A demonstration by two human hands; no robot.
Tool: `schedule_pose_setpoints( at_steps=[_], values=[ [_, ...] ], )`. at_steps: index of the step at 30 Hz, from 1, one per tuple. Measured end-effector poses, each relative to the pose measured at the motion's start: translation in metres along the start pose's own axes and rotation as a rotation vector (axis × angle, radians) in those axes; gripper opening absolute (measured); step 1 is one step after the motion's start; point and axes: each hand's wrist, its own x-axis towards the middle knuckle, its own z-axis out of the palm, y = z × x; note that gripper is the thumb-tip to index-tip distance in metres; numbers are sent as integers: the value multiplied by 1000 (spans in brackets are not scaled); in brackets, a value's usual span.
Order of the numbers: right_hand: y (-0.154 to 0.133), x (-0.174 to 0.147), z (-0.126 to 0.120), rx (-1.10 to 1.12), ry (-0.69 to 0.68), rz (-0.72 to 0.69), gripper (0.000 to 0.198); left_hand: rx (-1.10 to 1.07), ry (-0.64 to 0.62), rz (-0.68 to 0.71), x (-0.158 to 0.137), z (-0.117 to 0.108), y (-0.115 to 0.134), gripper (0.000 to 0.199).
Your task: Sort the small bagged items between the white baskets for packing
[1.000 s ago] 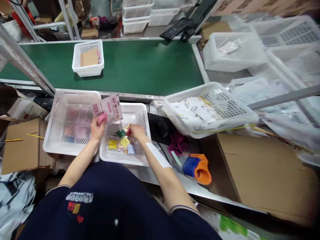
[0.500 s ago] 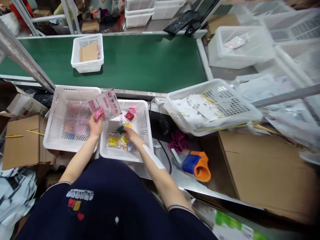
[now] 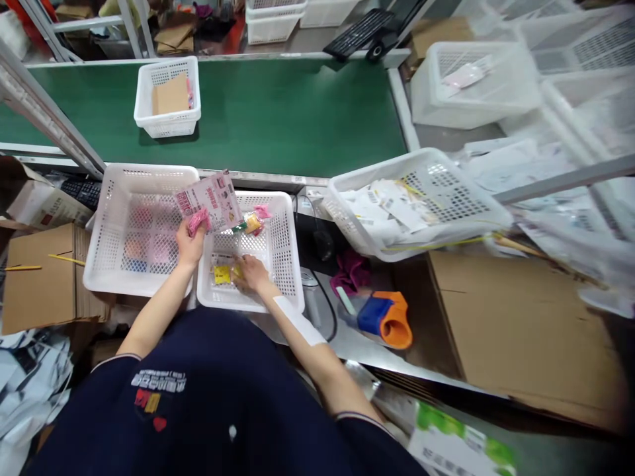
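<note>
Beyond two white baskets, green belt, stacked crates

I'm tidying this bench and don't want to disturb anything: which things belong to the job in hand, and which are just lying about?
Likely in use:
pink printed card and pink bundle, in the left hand
yellow packet, beside the right hand
white basket around that packet

Seemingly just lying about:
purple cloth
orange-and-blue object
stacked cardboard, far left
</note>
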Motion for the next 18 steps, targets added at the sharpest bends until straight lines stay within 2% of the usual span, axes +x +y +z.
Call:
schedule_pose_setpoints(
  at_steps=[3,7,9,10,12,13,14,15,18],
  values=[
    [-1,6,-8,12,8,-8,57,-6,17,-1,-1,0,0,36],
    [8,10,-32,92,71,2,50,-52,43,0,-1,0,-2,35],
    [12,12,-47,142,145,17,59,-77,59,-6,0,1,-4,33],
    [14,13,-54,163,205,36,70,-82,66,-12,0,1,-4,31],
    [18,15,-65,167,327,94,103,-73,77,-29,0,2,-4,27],
    [21,15,-68,142,345,112,117,-66,79,-37,0,2,-3,26],
    [23,14,-70,108,323,114,125,-65,82,-44,1,1,-3,25],
    [26,12,-68,70,265,102,122,-70,84,-49,0,1,-2,25],
    [31,-3,-50,-20,13,32,81,-112,78,-55,0,1,-2,28]
  ],
)
